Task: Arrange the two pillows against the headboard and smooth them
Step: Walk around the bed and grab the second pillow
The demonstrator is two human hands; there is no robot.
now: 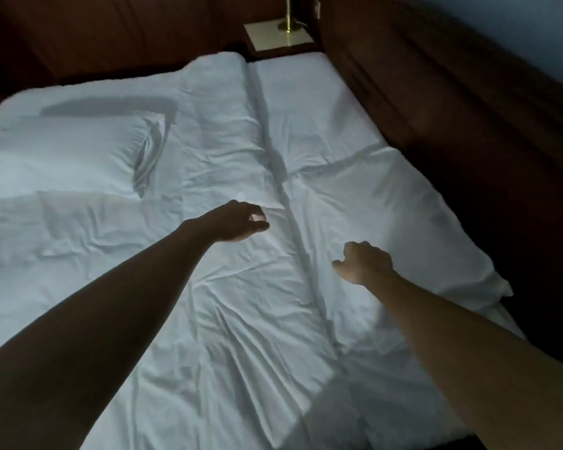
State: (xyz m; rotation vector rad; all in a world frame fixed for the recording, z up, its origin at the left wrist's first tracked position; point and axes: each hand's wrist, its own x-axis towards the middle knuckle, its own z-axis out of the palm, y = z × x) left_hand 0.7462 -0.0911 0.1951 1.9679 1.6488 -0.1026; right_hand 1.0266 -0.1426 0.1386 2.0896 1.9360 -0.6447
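Note:
One white pillow (390, 219) lies flat on the right side of the bed, along the dark wooden headboard (442, 125). A second white pillow (65, 154) rests on the rumpled duvet (182, 287) at the far left. My left hand (238, 222) hovers over the duvet near the middle seam, fingers loosely curled, thumb close to the forefinger, nothing in it. My right hand (366, 261) is over the near-left part of the right pillow, knuckles up, fingers curled downward and their tips hidden. The room is dim.
A small bedside table (260, 35) with a brass lamp base (290, 26) stands past the bed's far end. Dark wood panelling (95, 30) runs behind the bed on the left. A bare sheet (306, 102) shows beyond the right pillow.

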